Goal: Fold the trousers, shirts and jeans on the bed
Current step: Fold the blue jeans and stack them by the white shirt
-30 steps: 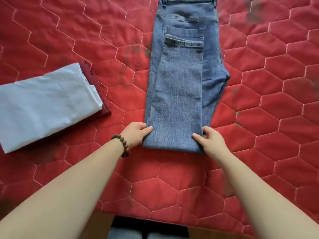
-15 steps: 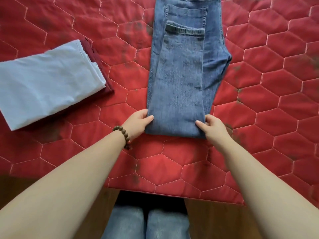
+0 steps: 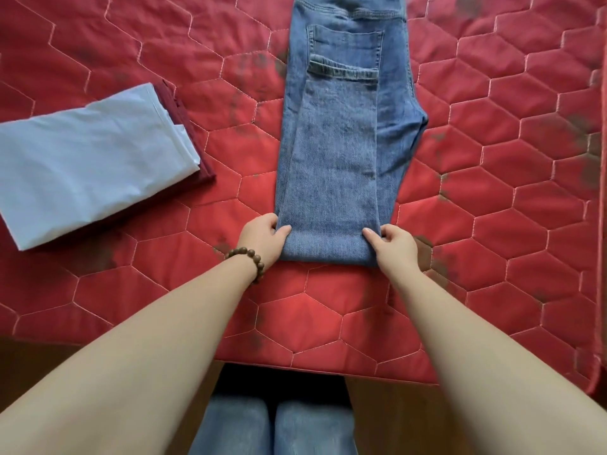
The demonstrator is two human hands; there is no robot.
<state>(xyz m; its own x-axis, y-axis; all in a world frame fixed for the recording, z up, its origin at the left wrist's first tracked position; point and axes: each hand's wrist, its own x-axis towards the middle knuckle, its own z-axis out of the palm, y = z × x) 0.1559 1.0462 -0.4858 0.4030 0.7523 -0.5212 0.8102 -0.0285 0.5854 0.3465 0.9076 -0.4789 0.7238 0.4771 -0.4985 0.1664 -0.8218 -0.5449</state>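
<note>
Blue jeans (image 3: 341,152) lie lengthwise on the red quilted bed (image 3: 492,192), folded leg over leg with the hem doubled up to the back pocket. My left hand (image 3: 262,239) grips the near fold at its left corner, thumb on top and fingers underneath. At the right corner my right hand (image 3: 392,243) grips the same fold in the same way. To the left lies a folded white garment (image 3: 88,165) stacked on a folded maroon one (image 3: 187,129).
The bed's near edge (image 3: 328,369) runs across the lower frame, with brown floor below it. My own legs in blue jeans (image 3: 272,428) show beneath the edge. A beaded bracelet (image 3: 253,259) sits on my left wrist.
Both hands keep hold of the near fold of the jeans. The view has tilted down and back, so more of the bed edge and my legs show.
</note>
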